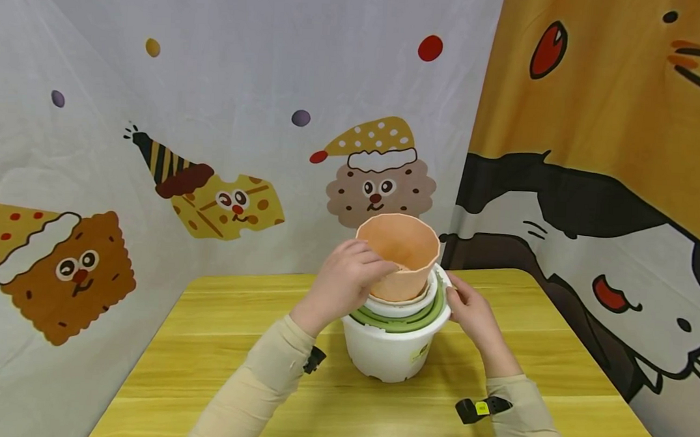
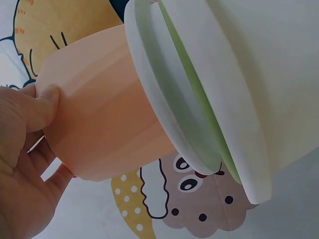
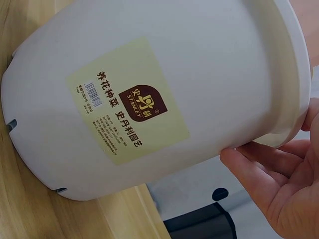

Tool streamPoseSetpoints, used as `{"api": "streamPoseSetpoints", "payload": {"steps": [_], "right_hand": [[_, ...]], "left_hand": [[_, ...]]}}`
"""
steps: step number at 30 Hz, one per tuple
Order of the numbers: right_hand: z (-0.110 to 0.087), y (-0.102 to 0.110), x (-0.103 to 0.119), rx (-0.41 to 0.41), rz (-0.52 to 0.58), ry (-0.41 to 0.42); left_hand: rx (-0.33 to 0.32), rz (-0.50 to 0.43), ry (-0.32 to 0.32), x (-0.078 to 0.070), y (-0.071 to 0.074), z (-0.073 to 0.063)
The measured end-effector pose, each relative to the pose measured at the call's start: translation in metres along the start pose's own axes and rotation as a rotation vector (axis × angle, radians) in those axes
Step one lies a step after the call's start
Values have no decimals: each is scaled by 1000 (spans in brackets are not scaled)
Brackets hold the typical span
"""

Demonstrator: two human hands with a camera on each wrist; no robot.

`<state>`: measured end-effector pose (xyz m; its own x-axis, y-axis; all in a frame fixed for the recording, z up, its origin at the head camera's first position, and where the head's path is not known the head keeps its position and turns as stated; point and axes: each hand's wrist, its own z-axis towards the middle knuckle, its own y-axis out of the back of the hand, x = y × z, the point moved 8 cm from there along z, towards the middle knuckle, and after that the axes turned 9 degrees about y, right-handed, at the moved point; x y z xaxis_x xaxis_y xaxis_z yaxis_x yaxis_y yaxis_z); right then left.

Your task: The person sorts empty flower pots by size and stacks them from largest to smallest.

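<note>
A large white flowerpot [image 1: 384, 355] stands upright on the table, with a green ring [image 1: 403, 324] inside its rim. Within that ring sits a smaller white pot [image 2: 169, 114], and an orange faceted flowerpot [image 1: 396, 288] stands in it, its mouth facing up. My left hand [image 1: 350, 277] pinches the orange pot's rim, thumb and fingers on either side of the wall; its grip also shows in the left wrist view. On the other side, my right hand [image 1: 473, 312] grips the big pot's rim. A label [image 3: 129, 102] is stuck on the big pot's wall.
The wooden table [image 1: 214, 369] extends around the pots. Behind it hangs a white cloth [image 1: 228, 57] printed with cartoon sweets, and an orange cartoon cloth [image 1: 601, 118] hangs at the right. Each wrist wears a black strap [image 1: 473, 410].
</note>
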<state>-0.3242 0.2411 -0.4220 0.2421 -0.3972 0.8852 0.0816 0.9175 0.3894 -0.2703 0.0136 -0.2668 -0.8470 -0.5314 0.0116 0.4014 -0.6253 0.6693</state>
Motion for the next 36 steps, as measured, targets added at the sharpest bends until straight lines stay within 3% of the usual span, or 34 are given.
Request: {"api": "streamPoseSetpoints", "payload": {"steps": [36], "right_hand": [[1, 0, -1, -2, -4, -16]], "left_hand": [[72, 31, 34, 0, -22, 1]]}}
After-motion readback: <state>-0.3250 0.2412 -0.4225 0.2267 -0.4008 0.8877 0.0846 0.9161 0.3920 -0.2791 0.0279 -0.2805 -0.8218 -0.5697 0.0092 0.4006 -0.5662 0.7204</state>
